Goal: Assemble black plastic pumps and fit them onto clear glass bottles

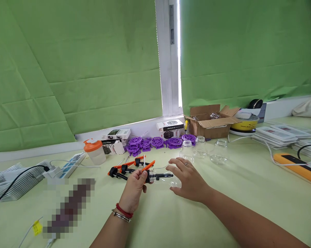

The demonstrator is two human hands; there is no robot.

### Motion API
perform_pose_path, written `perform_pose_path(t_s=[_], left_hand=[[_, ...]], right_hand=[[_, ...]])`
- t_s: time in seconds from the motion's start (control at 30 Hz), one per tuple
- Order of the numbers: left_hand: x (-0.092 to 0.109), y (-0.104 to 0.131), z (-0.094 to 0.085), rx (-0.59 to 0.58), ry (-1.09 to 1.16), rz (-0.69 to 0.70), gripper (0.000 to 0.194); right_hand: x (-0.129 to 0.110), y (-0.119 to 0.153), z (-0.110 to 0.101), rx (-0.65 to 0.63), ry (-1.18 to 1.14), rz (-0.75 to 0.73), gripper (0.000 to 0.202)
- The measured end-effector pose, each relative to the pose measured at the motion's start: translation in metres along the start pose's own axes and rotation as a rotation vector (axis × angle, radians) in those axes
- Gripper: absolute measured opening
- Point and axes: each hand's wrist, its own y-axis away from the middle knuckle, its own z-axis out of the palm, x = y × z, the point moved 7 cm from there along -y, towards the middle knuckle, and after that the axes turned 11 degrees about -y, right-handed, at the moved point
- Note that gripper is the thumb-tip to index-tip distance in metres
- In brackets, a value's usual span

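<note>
My left hand is closed round a black cap with an orange lever and a thin metal rod that sticks up. A black tube runs from this pump head into a clear bottle, which lies sideways with its neck at the cap. My right hand curves round the wide end of the bottle, thumb below and fingers above. Whether the cap is screwed tight I cannot tell. Just behind my left hand lie several like black-and-orange pump heads. Three clear bottles stand upright farther right.
Purple plastic discs lie in a row at the back, near small printed boxes. An open cardboard box stands behind the bottles. An orange-lidded cup and a power strip are left; stacked white packets are right.
</note>
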Motion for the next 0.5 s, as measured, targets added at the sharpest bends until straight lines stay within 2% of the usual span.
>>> perform_pose_path(t_s=[0.2, 0.37, 0.5], left_hand=[[0.001, 0.007, 0.01, -0.011, -0.1, -0.051, 0.043], [-0.015, 0.005, 0.008, 0.017, 0.078, -0.208, 0.042], [-0.016, 0.006, 0.011, -0.034, 0.177, -0.217, 0.042]], right_hand=[[-0.006, 0.001, 0.001, 0.042, 0.044, -0.076, 0.047], [-0.01, 0.004, -0.004, 0.146, -0.081, -0.165, 0.055], [-0.011, 0.006, -0.015, 0.231, -0.2, -0.193, 0.068]])
